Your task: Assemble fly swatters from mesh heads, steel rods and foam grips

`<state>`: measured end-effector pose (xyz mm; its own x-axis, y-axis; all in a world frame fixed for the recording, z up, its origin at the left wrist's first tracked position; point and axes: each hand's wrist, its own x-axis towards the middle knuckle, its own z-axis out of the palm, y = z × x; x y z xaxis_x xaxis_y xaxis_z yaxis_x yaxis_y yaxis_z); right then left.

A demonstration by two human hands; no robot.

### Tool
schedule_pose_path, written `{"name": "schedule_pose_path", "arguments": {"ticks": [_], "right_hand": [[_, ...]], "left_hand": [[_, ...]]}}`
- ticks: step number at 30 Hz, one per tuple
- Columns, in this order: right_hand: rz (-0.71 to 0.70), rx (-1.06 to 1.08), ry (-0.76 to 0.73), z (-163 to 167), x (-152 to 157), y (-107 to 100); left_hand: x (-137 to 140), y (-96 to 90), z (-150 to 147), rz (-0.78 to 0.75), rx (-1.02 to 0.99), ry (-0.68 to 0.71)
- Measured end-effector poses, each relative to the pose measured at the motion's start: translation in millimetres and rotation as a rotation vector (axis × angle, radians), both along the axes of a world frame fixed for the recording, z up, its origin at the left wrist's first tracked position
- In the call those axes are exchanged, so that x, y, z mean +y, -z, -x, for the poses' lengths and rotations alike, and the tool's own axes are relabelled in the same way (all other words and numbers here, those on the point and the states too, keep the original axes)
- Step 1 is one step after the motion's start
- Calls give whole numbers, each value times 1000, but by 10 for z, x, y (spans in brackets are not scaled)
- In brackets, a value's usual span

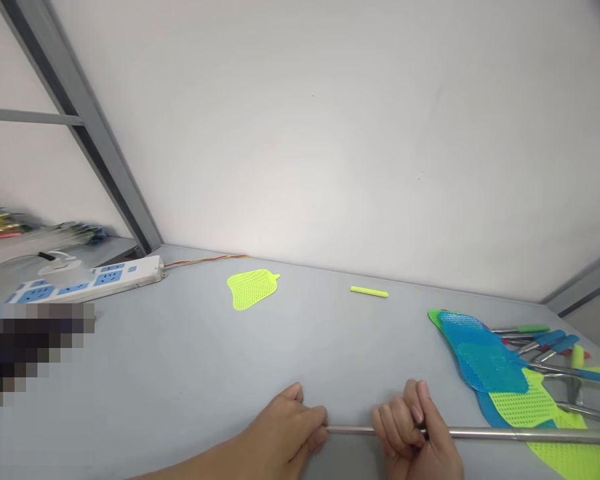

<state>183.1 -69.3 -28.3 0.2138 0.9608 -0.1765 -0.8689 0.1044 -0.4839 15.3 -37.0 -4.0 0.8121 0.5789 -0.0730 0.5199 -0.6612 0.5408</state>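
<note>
A thin telescopic metal rod (350, 431) lies level across the front of the table, its thicker section running out of view on the right. My left hand (287, 430) is closed around the rod's thin left end, which the fingers hide. Farther right, my right hand (415, 437) wraps the same rod, palm turned up; a small dark bit shows between its fingers. Beyond my hands lie a loose yellow-green fly swatter head (253, 289) with perforations and a short yellow handle sleeve (369, 292). The rod passes over a pile of fly swatters (485, 353) with blue, green and yellow heads.
A white power strip (145, 269) with blue sockets and a plug stands at the left, thin wires (205, 259) trailing along the wall. Behind a grey metal post (100, 133) are bundled colourful items (3, 225). The left edge is partly pixelated. A pale wall (330, 133) backs the grey table (180, 367).
</note>
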Motion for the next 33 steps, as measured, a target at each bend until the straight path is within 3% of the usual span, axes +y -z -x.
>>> {"name": "schedule_pose_path", "arguments": {"ticks": [19, 25, 33], "right_hand": [[-22, -48, -166, 398, 86, 37], [-11, -62, -188, 486, 183, 74], [39, -1, -200, 476, 216, 32]], "left_hand": [[-35, 92, -2, -96, -35, -32], [-18, 13, -16, -38, 13, -32], [2, 47, -9, -11, -19, -72]]}}
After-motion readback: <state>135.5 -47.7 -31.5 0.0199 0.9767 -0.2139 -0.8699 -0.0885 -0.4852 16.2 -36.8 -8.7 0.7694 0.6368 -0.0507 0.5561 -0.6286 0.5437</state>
